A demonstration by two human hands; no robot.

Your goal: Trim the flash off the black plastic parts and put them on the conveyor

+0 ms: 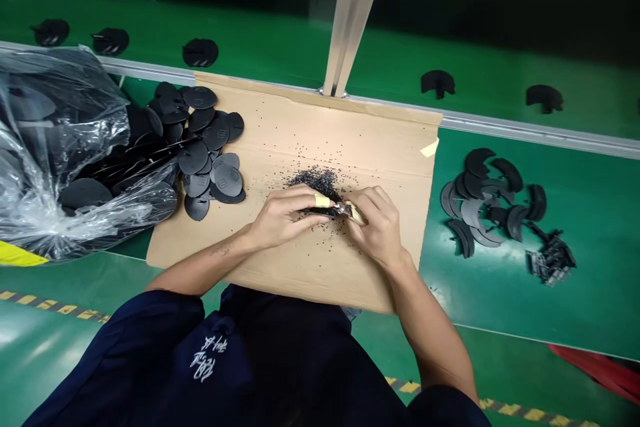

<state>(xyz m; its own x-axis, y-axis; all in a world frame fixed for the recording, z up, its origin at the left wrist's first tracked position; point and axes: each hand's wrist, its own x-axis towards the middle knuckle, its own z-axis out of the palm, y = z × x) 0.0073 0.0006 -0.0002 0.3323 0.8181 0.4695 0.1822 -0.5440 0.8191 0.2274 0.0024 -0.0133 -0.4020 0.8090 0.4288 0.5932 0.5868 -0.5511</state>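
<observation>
Left hand (280, 217) pinched nearly closed on 1 thin black plastic part (324, 212), frame centre. Right hand (375, 221) wrapped round small silver metal pliers with cream handles (344, 209); can't tell if they're biting. Risk: pliers slip, nick the left finger with the yellow tape band (323, 201). Wrist bump could scatter the loose black granule pile (317, 179) across the tan cardboard sheet (380, 143). White script on navy shirt (165, 340), lower left: unreadable.
</observation>
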